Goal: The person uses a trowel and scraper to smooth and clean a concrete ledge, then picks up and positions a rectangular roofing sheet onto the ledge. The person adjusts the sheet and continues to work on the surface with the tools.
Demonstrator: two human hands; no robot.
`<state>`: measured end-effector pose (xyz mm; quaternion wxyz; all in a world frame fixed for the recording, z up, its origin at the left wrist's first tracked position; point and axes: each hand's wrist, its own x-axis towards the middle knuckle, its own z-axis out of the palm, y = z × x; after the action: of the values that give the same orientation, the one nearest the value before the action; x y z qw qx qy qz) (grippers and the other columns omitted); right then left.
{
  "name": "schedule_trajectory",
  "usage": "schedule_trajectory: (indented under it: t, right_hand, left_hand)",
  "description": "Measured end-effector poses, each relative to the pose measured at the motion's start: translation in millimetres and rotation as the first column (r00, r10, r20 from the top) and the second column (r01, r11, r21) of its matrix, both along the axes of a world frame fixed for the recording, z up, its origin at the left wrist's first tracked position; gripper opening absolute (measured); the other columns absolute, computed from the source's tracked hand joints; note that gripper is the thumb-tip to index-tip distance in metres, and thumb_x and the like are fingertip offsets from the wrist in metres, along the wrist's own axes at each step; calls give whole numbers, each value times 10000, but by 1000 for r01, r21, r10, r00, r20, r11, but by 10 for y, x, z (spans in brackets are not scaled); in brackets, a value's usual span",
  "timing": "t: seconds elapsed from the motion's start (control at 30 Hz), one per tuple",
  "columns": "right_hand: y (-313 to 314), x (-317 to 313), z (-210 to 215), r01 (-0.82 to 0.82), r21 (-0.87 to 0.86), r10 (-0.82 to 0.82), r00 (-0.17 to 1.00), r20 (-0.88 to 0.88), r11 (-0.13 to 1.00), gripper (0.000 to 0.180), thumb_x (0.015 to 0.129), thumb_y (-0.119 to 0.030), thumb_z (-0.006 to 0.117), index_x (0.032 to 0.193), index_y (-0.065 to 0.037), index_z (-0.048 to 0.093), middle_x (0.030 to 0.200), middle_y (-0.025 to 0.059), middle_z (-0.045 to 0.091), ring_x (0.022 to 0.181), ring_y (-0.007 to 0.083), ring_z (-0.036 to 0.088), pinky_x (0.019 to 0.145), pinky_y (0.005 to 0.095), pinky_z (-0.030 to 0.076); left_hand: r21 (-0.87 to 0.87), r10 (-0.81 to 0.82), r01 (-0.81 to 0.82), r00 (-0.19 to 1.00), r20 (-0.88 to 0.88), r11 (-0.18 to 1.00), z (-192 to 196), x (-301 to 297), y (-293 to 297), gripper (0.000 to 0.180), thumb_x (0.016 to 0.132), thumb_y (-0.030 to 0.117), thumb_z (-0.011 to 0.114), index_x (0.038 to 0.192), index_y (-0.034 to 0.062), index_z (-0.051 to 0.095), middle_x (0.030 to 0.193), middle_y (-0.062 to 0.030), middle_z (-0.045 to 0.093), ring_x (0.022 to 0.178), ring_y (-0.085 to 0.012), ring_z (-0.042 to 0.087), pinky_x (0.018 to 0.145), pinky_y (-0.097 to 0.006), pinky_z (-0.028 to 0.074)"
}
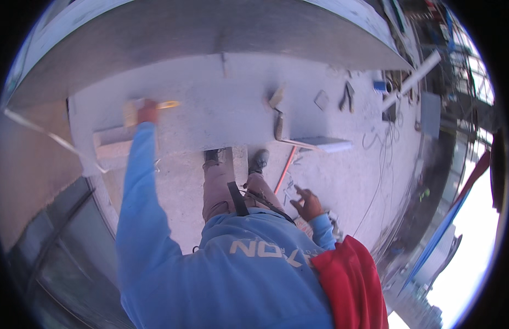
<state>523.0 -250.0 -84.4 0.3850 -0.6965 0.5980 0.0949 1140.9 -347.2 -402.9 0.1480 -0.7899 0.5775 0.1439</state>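
Observation:
My left hand (147,111) is stretched out over the pale grey surface (210,93) at the left. Its fingers are closed round a yellow-handled brush (170,104), whose pale, wide end sticks out on the left side; motion blurs its detail. Just below the hand lies a long pale block (113,143). By my right hip, my right hand (308,205) hangs with its fingers apart and nothing in them. A thin red-orange rod (286,169) slants past on the floor between this hand and my shoes.
A dark-handled tool (278,125), a small square piece (321,100) and pliers (347,97) lie on the surface. Right of my feet rests a flat grey slab (326,143). A blue cylinder (382,86), a white bar (413,80) and loose cables (382,153) occupy the right side.

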Motion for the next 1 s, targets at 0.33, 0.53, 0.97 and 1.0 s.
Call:
schedule_trajectory:
  t: [0.33, 0.53, 0.97, 1.0]
  right_hand:
    - [-1337, 421, -1706, 117, -200, -108, 993, 56, 973, 542, 855, -304, 749, 1301, -29, 610, 1113, 235, 651, 980, 358, 675, 863, 459, 528]
    - [-2090, 754, -2741, 308, -300, -378, 902, -210, 903, 473, 831, -278, 735, 1235, -60, 618, 1161, 229, 622, 1089, 386, 622, 924, 490, 510]
    - [-1688, 3362, -2712, 179, 74, -192, 841, 505, 981, 595, 819, -358, 763, 1314, -77, 591, 1193, 218, 627, 1178, 402, 574, 1011, 461, 473]
    - [-1664, 3461, -2552, 174, -120, -59, 772, 633, 977, 670, 816, -359, 770, 1387, -96, 538, 1247, 220, 599, 1210, 404, 552, 1035, 454, 457]
  left_hand:
    - [-227, -53, -20, 950, -309, 974, 299, -819, 501, 520, 925, 241, 626, 1398, 58, 510, 1478, -248, 428, 1371, -419, 416, 1164, -464, 342]
    - [-5, -11, 10, 856, -517, 1000, 788, -1531, 2850, 514, 920, 299, 665, 1343, 43, 524, 1376, -283, 488, 1309, -456, 450, 1089, -491, 404]
    - [263, 598, -537, 710, -371, 802, 576, -820, 4126, 345, 868, 307, 735, 984, -18, 723, 1040, -195, 718, 1031, -350, 671, 936, -430, 522]
    - [75, 477, -520, 705, -525, 851, 533, -854, 3798, 343, 886, 297, 720, 1011, -22, 715, 1049, -202, 713, 1025, -347, 672, 932, -429, 524]
